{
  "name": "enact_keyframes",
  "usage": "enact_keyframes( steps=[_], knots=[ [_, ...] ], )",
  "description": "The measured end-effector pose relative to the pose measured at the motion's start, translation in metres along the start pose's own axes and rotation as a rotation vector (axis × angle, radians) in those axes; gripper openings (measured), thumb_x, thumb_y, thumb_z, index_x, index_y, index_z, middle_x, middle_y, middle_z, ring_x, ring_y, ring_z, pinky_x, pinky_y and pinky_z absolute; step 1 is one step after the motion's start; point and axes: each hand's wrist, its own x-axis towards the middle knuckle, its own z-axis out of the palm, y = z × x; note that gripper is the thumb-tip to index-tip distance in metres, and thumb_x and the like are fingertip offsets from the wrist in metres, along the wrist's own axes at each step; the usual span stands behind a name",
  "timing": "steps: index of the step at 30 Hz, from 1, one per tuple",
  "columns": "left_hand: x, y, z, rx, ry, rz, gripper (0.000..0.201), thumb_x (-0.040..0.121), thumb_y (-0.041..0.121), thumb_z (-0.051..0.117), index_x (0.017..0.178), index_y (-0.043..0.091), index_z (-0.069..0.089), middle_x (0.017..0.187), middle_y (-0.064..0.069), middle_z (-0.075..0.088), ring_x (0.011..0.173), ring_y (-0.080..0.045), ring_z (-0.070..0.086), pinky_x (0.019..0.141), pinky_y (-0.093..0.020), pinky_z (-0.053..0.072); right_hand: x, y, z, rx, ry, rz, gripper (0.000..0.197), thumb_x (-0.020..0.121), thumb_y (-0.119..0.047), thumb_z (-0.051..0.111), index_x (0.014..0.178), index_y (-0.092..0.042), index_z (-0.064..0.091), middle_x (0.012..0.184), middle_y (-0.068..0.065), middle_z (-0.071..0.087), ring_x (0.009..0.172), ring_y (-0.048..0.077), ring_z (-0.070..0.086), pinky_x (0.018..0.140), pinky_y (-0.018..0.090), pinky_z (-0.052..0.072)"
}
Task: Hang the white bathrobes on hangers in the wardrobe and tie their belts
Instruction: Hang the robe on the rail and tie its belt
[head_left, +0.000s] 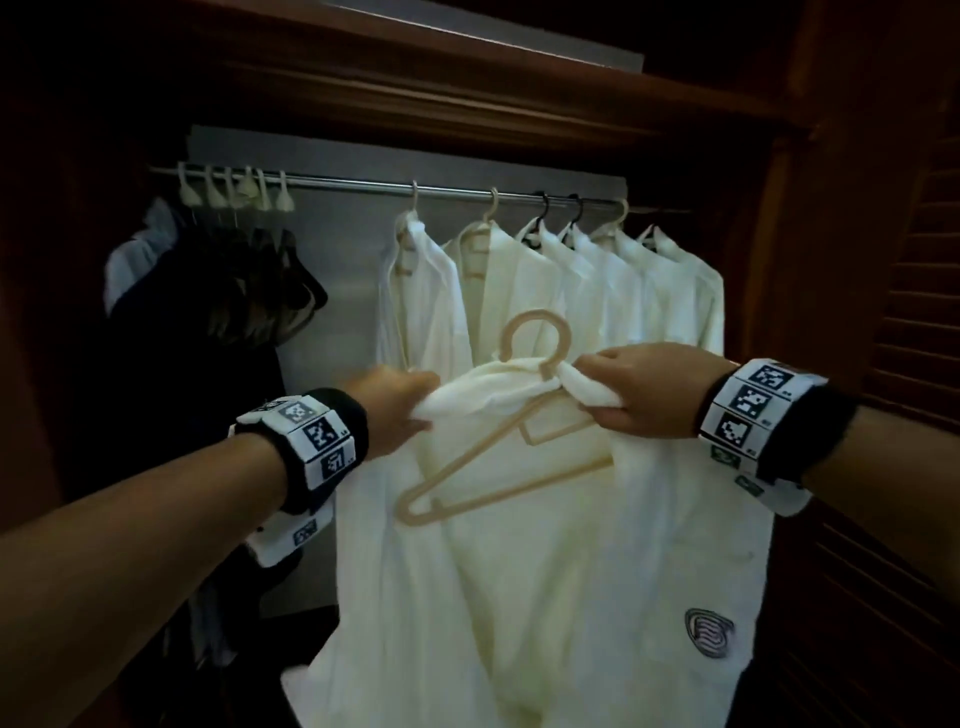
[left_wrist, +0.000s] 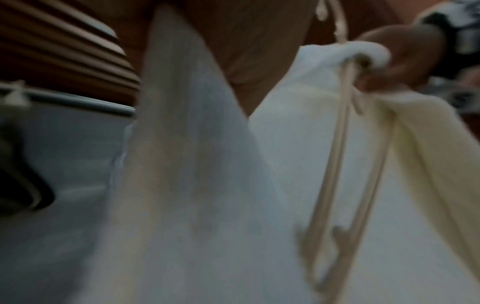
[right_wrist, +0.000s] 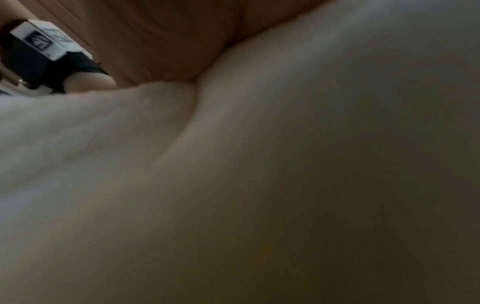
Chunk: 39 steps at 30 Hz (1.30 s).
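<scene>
I hold a white bathrobe (head_left: 545, 571) in front of the open wardrobe, with a beige plastic hanger (head_left: 467, 467) tilted against its front, hook (head_left: 535, 338) up. My left hand (head_left: 395, 410) grips the robe's collar at the left. My right hand (head_left: 639, 389) grips bunched collar cloth beside the hanger's neck. In the left wrist view the hanger (left_wrist: 342, 164) hangs between cloth folds, with the right hand (left_wrist: 400, 57) gripping at its top. The right wrist view is filled by blurred white cloth (right_wrist: 233, 185); its own fingers are hidden.
Several white robes (head_left: 597, 291) hang on the metal rail (head_left: 467, 189) at the right. Several empty pale hangers (head_left: 234, 192) and dark garments (head_left: 218, 312) hang at the left. A louvred wooden door (head_left: 909, 364) stands close on the right.
</scene>
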Motion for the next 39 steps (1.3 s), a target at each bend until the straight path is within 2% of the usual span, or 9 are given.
enact_keyframes(
  steps=[7,10,16,19,22,27,32,34,39],
  knots=[
    [0.033,0.0,-0.023,-0.264,0.17,-0.39,0.013,0.082,0.026,0.06,0.087,0.018,0.052,0.093,-0.012,0.064,0.084,-0.035,0.063,0.063,-0.03,0.045,0.038,-0.01,0.009,0.016,0.1,0.22,0.025,0.091,-0.035,0.049,0.112,-0.022,0.045,0.102,0.002,0.06,0.085,0.027,0.06,0.06,0.031,0.038],
    [0.045,0.028,-0.033,-0.589,0.211,-0.35,0.012,0.079,0.014,0.051,0.091,0.014,0.055,0.083,-0.011,0.062,0.066,-0.037,0.066,0.048,-0.037,0.055,0.056,-0.013,0.007,0.177,0.193,0.289,0.018,0.089,-0.033,0.051,0.096,-0.023,0.037,0.098,0.004,0.061,0.08,0.028,0.056,0.061,0.032,0.039],
    [0.056,0.06,-0.008,-0.653,0.219,-0.246,0.024,0.082,0.023,0.052,0.104,0.024,0.041,0.087,-0.005,0.062,0.069,-0.026,0.067,0.058,-0.034,0.058,0.094,-0.017,0.003,0.323,0.29,0.295,0.024,0.087,-0.027,0.052,0.092,-0.026,0.029,0.097,0.004,0.06,0.083,0.031,0.06,0.066,0.037,0.048],
    [0.072,0.022,-0.004,-0.663,0.044,-0.157,0.041,0.077,0.027,0.06,0.113,0.028,0.04,0.093,-0.001,0.065,0.079,-0.02,0.068,0.069,-0.039,0.059,0.114,-0.015,0.011,0.398,0.301,0.296,0.023,0.089,-0.031,0.052,0.091,-0.03,0.03,0.093,0.003,0.06,0.081,0.028,0.06,0.066,0.038,0.05],
    [0.09,-0.036,-0.023,-0.577,-0.148,-0.148,0.024,0.083,0.003,0.062,0.096,0.019,0.051,0.093,-0.01,0.067,0.073,-0.021,0.066,0.053,-0.029,0.053,0.142,0.004,0.016,0.463,0.324,0.392,0.02,0.091,-0.032,0.054,0.105,-0.022,0.044,0.1,0.005,0.063,0.089,0.028,0.061,0.071,0.035,0.048],
    [0.15,-0.122,-0.077,-0.012,0.073,-0.252,0.006,0.08,0.019,0.061,0.084,0.023,0.062,0.088,0.003,0.066,0.088,-0.022,0.064,0.069,-0.024,0.045,0.22,0.013,0.014,0.484,0.345,0.464,0.04,0.09,-0.035,0.059,0.124,-0.017,0.048,0.11,0.004,0.063,0.101,0.027,0.06,0.074,0.029,0.041],
    [0.232,-0.197,-0.102,0.207,0.091,-0.276,0.023,0.078,0.025,0.067,0.1,0.02,0.062,0.106,-0.005,0.066,0.098,-0.026,0.062,0.081,-0.028,0.049,0.317,0.015,-0.005,0.357,0.271,0.456,0.027,0.09,-0.028,0.057,0.113,-0.014,0.055,0.106,0.009,0.064,0.103,0.031,0.062,0.079,0.032,0.047],
    [0.262,-0.22,-0.109,0.241,0.136,-0.265,0.032,0.078,0.027,0.068,0.108,0.019,0.061,0.116,-0.007,0.063,0.107,-0.028,0.06,0.089,-0.03,0.048,0.35,0.018,-0.023,0.348,0.251,0.469,0.024,0.093,-0.023,0.055,0.115,-0.014,0.052,0.101,0.007,0.062,0.097,0.029,0.062,0.069,0.028,0.045],
    [0.333,-0.293,-0.111,0.269,0.073,-0.341,0.059,0.084,0.034,0.064,0.136,0.021,0.041,0.142,-0.007,0.048,0.124,-0.028,0.052,0.103,-0.037,0.042,0.437,0.014,-0.034,0.337,0.293,0.449,0.033,0.092,-0.017,0.056,0.123,-0.006,0.051,0.116,0.011,0.061,0.107,0.031,0.061,0.076,0.03,0.043]
  ],
)
